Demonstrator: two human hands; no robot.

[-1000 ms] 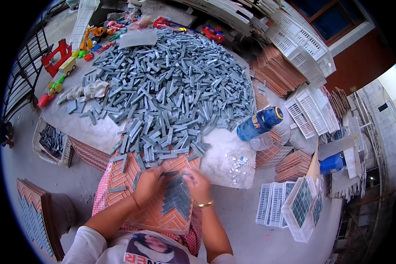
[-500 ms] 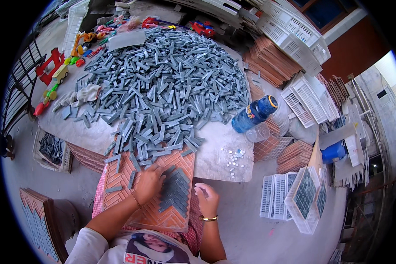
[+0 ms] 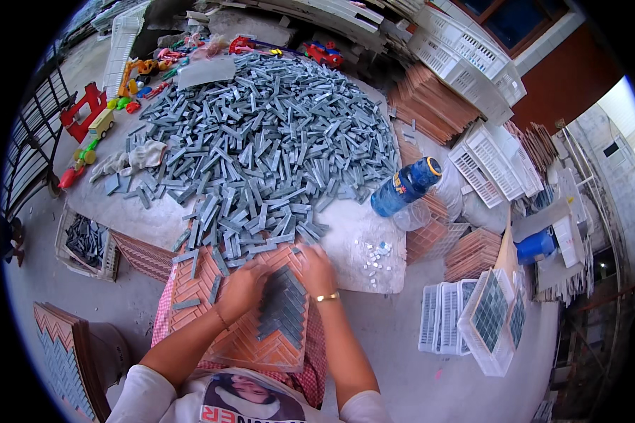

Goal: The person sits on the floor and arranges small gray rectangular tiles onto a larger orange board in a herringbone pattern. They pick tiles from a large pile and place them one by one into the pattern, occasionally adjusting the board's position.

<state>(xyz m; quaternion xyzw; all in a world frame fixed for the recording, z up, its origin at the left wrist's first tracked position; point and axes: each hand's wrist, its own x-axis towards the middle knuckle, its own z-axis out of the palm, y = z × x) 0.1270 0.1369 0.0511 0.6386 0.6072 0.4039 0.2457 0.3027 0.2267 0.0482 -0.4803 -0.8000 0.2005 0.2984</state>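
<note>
Concrete floor, cluttered workshop. Nearest, orange tray (image 3: 261,338) lies across the lap, flat so grey strips (image 3: 282,314) seat in its herringbone grooves. Left hand (image 3: 241,289) presses strips at their left edge; right hand (image 3: 317,269), fingers curled at tray's far corner; grip unclear. Strip pile (image 3: 261,141) just beyond, within reach. Bottle (image 3: 406,187) right; bare floor near right.

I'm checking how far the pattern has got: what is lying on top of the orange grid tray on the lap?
On the orange grid tray lies a herringbone patch of grey strips, plus loose strips. The left hand and right hand cover its upper part, hiding what is beneath.
</note>
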